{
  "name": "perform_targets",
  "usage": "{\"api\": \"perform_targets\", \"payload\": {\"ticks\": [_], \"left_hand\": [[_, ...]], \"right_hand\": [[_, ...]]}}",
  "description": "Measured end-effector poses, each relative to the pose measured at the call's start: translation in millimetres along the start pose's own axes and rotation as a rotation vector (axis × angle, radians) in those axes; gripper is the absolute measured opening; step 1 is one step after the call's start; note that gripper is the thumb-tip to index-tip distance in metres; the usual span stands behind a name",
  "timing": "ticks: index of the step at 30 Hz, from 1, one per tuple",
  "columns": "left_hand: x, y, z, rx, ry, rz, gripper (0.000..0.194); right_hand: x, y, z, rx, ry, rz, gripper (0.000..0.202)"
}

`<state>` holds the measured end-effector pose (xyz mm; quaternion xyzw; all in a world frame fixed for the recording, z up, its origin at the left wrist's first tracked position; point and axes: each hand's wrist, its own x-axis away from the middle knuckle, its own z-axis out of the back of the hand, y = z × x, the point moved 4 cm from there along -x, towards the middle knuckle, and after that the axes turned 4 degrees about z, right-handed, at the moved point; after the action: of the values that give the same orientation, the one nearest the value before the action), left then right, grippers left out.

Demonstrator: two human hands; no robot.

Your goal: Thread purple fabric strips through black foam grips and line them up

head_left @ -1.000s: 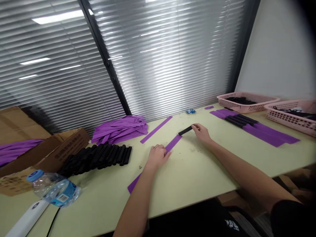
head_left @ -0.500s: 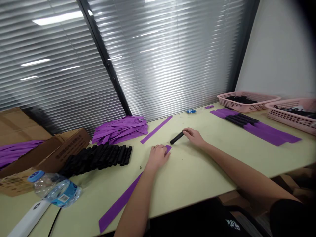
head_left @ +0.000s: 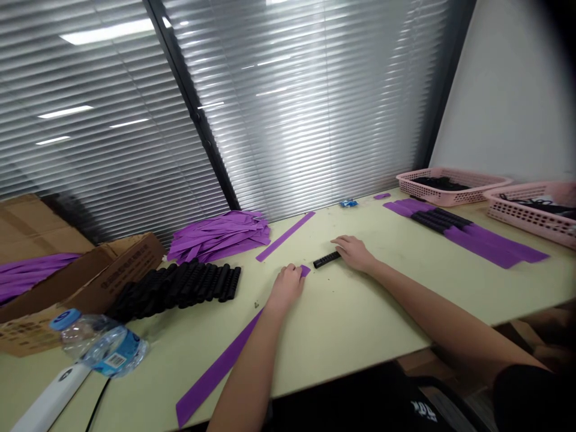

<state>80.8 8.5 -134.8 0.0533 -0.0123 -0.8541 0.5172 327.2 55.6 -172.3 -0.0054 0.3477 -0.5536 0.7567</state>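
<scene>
The left hand [head_left: 285,288] lies above the middle of the worktop [head_left: 342,330], with its fingers bent and kept near one another on a purple strip [head_left: 216,378]. A short end of this strip comes out past the fingertips; the rest passes below the left forearm and reaches close to the near edge, on the left side. I cannot tell if the hand pinches the strip or only presses it.

The right hand [head_left: 353,252] is farther from the near edge, with its fingers partly stretched over a black ribbed tube [head_left: 326,260]. One end of the tube is hidden by the hand, so I cannot tell if it is pinched. The free end points to the strip, near it but apart.

Along the far edge, left of the middle, there is a pile of purple strips [head_left: 220,236], and just beside it a single strip [head_left: 285,236]. Many black tubes [head_left: 198,285] lie side by side between this pile and the left edge, near a cardboard box [head_left: 114,279]. Toward the far right corner, strips with black tubes around them [head_left: 486,243] lie next to two pink baskets [head_left: 459,196].
</scene>
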Motion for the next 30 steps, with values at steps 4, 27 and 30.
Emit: {"api": "perform_targets", "payload": {"ticks": [4, 27, 30], "left_hand": [[0.5, 0.9, 0.2, 0.005, 0.015, 0.004, 0.026], [1.4, 3.8, 0.4, -0.084, 0.045, -0.023, 0.027], [2.5, 2.2, -0.3, -0.083, 0.082, -0.019, 0.027]], "right_hand": [[3.7, -33.0, -0.7, 0.022, -0.084, 0.304, 0.034], [9.1, -64.7, -11.4, 0.091, -0.238, 0.412, 0.036], [8.0, -62.6, -15.1, 0.088, -0.268, 0.365, 0.031]]}}
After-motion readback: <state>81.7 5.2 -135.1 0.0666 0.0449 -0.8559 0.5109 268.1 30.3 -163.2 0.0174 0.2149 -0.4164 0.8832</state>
